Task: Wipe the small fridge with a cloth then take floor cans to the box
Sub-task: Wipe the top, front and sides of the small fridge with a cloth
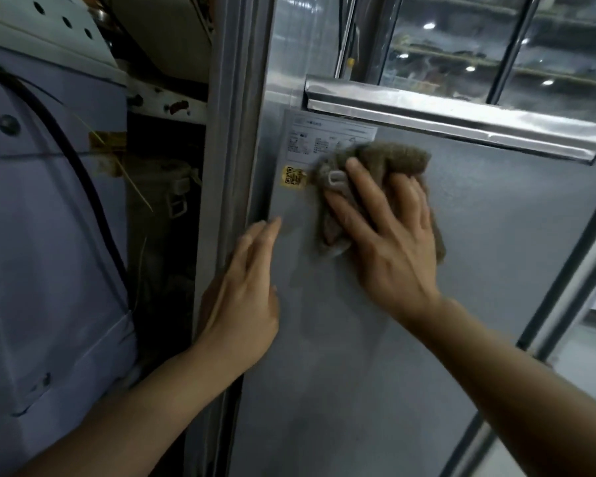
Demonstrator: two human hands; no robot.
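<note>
1. At the far left stands a pale appliance panel (pixel 49 235) with a thick black cable (pixel 80 173) running down across it; a strip of yellowish tape (pixel 107 141) sits near its right edge.
2. Between that panel and the fridge is a dark gap holding blurred clutter that cannot be made out.
3. The left hand (pixel 245 297) lies flat against the left edge of the small fridge (pixel 479 253), fingers straight and together, holding nothing.
4. On the grey fridge side, a small yellow QR sticker (pixel 295 176) sits just below a white printed label (pixel 327 136).
5. The brownish cloth (pixel 386 160) is bunched against the fridge surface, overlapping the label's lower right part and just beside the QR sticker.
6. The right hand (pixel 389 235) presses the cloth to the fridge with fingers spread and straight.
7. Above the cloth, a shiny metal handle bar (pixel 461 111) runs across to the right, with glass (pixel 496 39) above it reflecting ceiling lights.
</note>
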